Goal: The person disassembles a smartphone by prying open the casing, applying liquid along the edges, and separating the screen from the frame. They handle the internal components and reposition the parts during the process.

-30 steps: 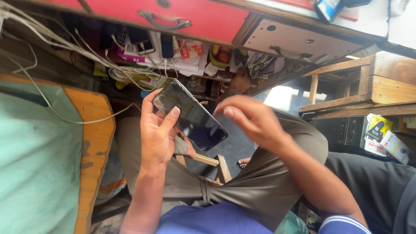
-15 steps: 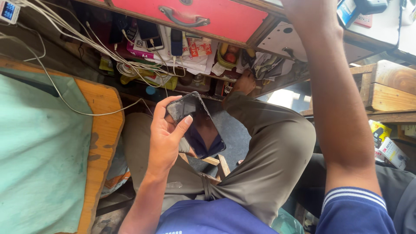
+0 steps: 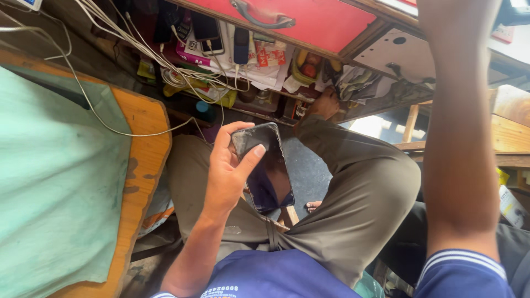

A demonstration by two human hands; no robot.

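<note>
**One hand on the phone, the other out of sight overhead**

The left hand (image 3: pixel 229 176) holds a dark smartphone (image 3: pixel 265 168) over the person's lap, between the raised knees. Its grip is a one-handed clasp: the thumb lies across the upper part of the glass and the fingers curl round the top and far edge, so the lower half of the phone hangs unsupported above the grey trousers (image 3: pixel 353 204). The right arm (image 3: pixel 461 138) reaches straight up past the red drawer (image 3: pixel 309 19); its hand runs off the top edge of the view, so I cannot tell whether that grip is spread or closed on anything.

To the left, the wooden worktop (image 3: pixel 146 149) with its green cover (image 3: pixel 55 182) sits just beside the left knee. White charging cables (image 3: pixel 138 52) trail across its far corner towards a crowded shelf (image 3: pixel 237 60) under the drawer.

The risk I see is the phone slipping. It is held near one end only, tilted, while the body stretches upward; a shift of the shoulders could loosen the thumb's hold and drop it onto the floor between the legs. The loose cables near the left wrist could also snag.
</note>
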